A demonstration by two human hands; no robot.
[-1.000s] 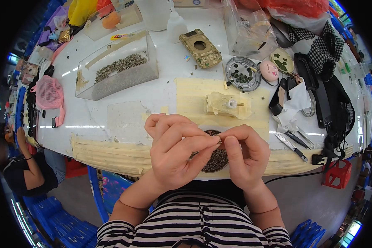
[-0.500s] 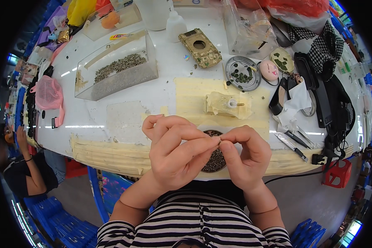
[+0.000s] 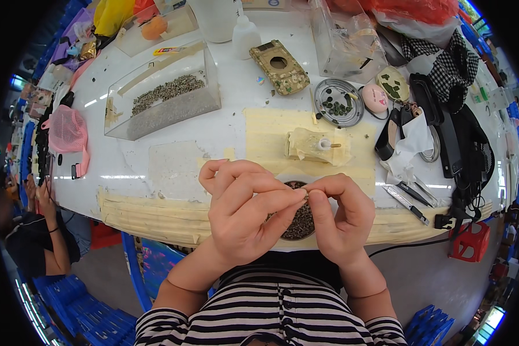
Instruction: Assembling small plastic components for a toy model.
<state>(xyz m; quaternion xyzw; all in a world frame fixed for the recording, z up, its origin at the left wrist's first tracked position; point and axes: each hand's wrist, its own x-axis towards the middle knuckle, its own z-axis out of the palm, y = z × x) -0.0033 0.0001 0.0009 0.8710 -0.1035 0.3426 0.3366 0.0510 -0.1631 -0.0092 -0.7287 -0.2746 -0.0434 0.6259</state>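
Note:
My left hand and my right hand meet fingertip to fingertip near the table's front edge. Each pinches thumb against index finger, and whatever sits between them is too small to name. Right under the fingers is a round dish of small brown-grey pieces, partly hidden by my hands. Beyond them, on yellow taped paper, lies a tape-wrapped block with a white nozzle-like part and a thin brown stick. Farther off rests a camouflage-patterned model tank hull with a round hole in its top.
A clear bin of small grey pieces stands at left. At right are a round dish of dark green parts, a utility knife, tweezers and black straps. A white squeeze bottle stands at the back. A co-worker's arm shows far left.
My right hand has shifted very slightly left and up, its fingertips still against the left ones. At far left the co-worker's hands have moved. The table things have stayed put.

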